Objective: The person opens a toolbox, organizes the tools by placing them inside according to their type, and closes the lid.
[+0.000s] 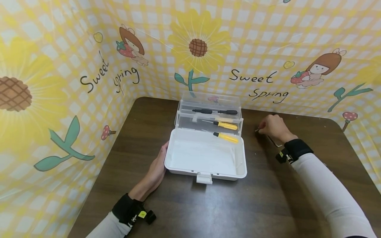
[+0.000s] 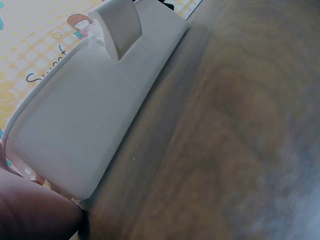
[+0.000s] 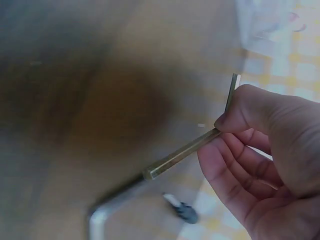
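My left hand (image 1: pixel 155 170) rests against the left side of an open white toolbox (image 1: pixel 205 155), some of its fingers hidden by the box. The toolbox wall (image 2: pixel 75 120) and its front latch (image 2: pixel 120 27) show in the left wrist view. To the right of the box, my right hand (image 1: pixel 275 127) pinches a bent metal hex key (image 3: pixel 185 151) between thumb and fingers. One short end sticks up past the thumb; the long part slants down and away to another bend. In the right wrist view, a small dark-handled tool (image 3: pixel 185 212) with a metal tip lies beyond the key.
Clear trays at the back of the toolbox hold two black-handled screwdrivers (image 1: pixel 227 112) and two yellow-handled screwdrivers (image 1: pixel 226 125). A transparent lid (image 1: pixel 209 97) stands raised behind them. Yellow checked cloth (image 1: pixel 208 76) borders the brown wooden table (image 1: pixel 232 205) at the back and sides.
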{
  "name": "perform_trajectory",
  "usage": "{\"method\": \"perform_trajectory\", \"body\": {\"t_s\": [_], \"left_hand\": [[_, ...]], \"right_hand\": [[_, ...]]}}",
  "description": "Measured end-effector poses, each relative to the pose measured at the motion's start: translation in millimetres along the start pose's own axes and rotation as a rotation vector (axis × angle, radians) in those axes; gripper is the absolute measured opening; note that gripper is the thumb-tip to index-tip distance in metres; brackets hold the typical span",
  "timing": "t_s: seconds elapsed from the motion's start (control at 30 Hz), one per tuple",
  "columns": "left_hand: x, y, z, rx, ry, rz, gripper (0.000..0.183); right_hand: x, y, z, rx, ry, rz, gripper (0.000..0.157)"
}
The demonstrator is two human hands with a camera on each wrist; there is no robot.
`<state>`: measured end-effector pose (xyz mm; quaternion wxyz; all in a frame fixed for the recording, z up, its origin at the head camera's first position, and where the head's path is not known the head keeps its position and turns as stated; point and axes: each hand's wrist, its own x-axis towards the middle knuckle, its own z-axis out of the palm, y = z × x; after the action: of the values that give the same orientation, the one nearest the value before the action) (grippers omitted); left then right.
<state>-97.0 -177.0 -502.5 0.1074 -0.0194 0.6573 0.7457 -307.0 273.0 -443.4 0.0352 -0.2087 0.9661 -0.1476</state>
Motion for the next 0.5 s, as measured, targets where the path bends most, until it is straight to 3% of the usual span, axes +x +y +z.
{"method": "perform_trajectory", "body": {"t_s": [0.23,0.5], "left_hand": [[1.0,1.4,0.6,0.007,0.0,-0.002,0.074],[0.7,1.3,0.6,0.007,0.011,-0.014,0.073]], "right_hand": [[12,-19,-37.2,-0.029,0.026,-0.074,0.004],[30,-63,-82.4,-0.099,0.124,-0.21,0.004]]}}
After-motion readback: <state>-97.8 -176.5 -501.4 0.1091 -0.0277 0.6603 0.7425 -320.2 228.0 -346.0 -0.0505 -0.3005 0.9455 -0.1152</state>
